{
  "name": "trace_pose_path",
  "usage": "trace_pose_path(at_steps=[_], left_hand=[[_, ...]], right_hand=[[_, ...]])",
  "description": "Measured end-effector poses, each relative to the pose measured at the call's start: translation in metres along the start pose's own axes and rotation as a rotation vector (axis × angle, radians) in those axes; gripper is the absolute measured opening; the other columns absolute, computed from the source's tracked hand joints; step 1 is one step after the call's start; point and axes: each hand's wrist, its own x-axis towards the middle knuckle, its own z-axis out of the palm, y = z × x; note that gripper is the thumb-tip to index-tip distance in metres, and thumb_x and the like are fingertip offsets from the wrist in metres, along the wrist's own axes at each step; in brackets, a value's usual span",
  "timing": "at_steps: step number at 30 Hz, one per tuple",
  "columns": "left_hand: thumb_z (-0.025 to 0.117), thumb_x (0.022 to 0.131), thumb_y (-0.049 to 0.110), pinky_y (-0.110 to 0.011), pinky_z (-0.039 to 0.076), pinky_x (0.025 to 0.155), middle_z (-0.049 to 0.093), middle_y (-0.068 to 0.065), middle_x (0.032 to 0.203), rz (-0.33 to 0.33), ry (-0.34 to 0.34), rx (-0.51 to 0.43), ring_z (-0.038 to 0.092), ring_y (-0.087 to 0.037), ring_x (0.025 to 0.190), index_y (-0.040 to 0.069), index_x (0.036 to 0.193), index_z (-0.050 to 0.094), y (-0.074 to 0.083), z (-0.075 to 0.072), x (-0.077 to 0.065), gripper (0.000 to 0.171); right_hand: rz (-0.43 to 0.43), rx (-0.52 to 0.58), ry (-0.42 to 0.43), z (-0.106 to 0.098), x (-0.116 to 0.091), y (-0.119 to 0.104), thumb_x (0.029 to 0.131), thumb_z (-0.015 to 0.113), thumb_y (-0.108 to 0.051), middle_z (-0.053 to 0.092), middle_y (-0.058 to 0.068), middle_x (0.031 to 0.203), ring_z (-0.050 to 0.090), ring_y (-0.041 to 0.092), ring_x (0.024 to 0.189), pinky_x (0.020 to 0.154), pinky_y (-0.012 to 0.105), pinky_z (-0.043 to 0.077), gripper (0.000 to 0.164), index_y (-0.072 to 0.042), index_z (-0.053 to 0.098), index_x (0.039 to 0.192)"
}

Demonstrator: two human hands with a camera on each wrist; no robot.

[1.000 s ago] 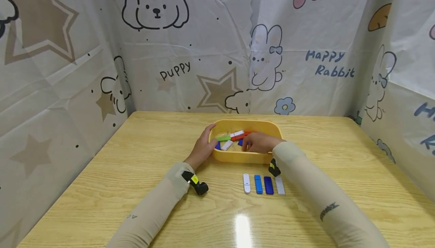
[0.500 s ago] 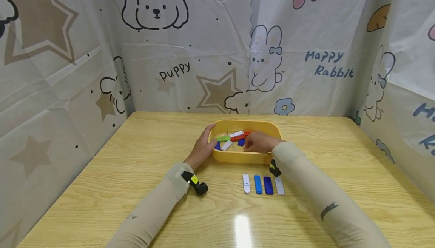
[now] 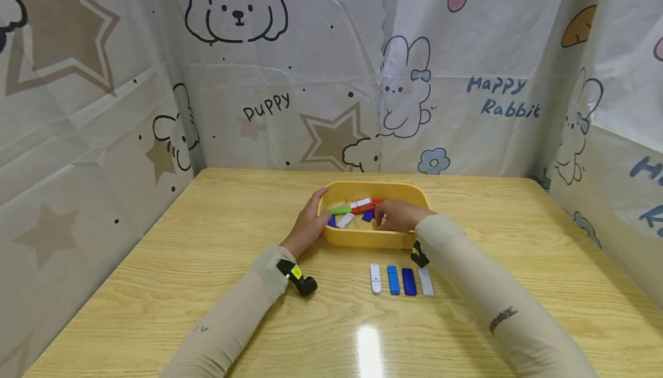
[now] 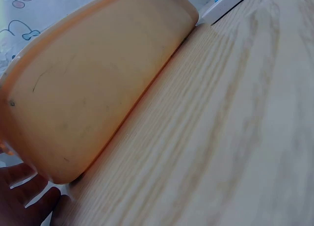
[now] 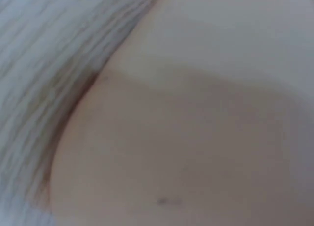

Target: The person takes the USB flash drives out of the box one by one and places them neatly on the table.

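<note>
My left hand (image 3: 307, 225) grips the left end of a yellow plastic bin (image 3: 373, 240), thumb over the rim and fingers along the outer side. Inside lie several USB flash drives: a green one (image 3: 341, 210), red ones (image 3: 364, 207), a white one (image 3: 346, 220) and a dark blue one (image 3: 368, 216). My right hand (image 3: 399, 216) reaches into the bin's right half with its fingers bent down. A bit of blue shows at its fingertips; I cannot tell whether they pinch it. The right wrist view holds only the bin's blurred outer wall (image 5: 171, 147).
In front of the bin, a row lies on the wooden table (image 3: 248, 320): a white flash drive (image 3: 375, 279), a light blue one (image 3: 393, 281), a dark blue one (image 3: 409, 282) and a pale grey one (image 3: 426, 282). Printed cloth (image 3: 290, 67) hangs behind and at both sides.
My right hand has shifted slightly to the right inside the bin, uncovering more of the dark blue flash drive. The left hand and the row on the table stay put.
</note>
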Motion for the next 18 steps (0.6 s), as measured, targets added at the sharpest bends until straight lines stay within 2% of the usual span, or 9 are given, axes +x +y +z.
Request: trace_pose_path(at_steps=[7,14,18], left_hand=[[0.048,0.092,0.011,-0.044,0.022,0.115,0.031,-0.009,0.154,0.000,-0.002,0.002,0.028,-0.026,0.141,0.015,0.149,0.031,-0.0009,0.0008,-0.0016,0.060],[0.049,0.091,0.010,-0.044,0.023,0.114,0.032,-0.011,0.153,0.015,0.009,0.004,0.029,-0.027,0.141,0.013,0.148,0.032,0.0000,-0.0010,-0.0016,0.060],[0.048,0.091,0.010,-0.044,0.023,0.114,0.032,-0.012,0.153,0.014,0.000,0.005,0.029,-0.027,0.141,0.013,0.149,0.031,0.0007,-0.0027,-0.0016,0.061]], right_hand=[[-0.032,0.016,0.017,0.0005,-0.0024,0.0065,0.088,0.069,-0.016,0.066,0.001,0.101,0.055,0.018,0.084,0.078,0.029,0.050,0.006,-0.013,0.072,0.091],[0.034,0.024,-0.110,-0.0057,-0.0056,0.0092,0.087,0.068,-0.015,0.064,0.000,0.099,0.055,0.019,0.086,0.078,0.031,0.050,0.020,-0.018,0.067,0.107],[0.072,0.026,-0.131,-0.0070,-0.0056,0.0073,0.088,0.067,-0.015,0.063,0.000,0.098,0.055,0.020,0.088,0.078,0.030,0.050,0.022,-0.017,0.066,0.110]])
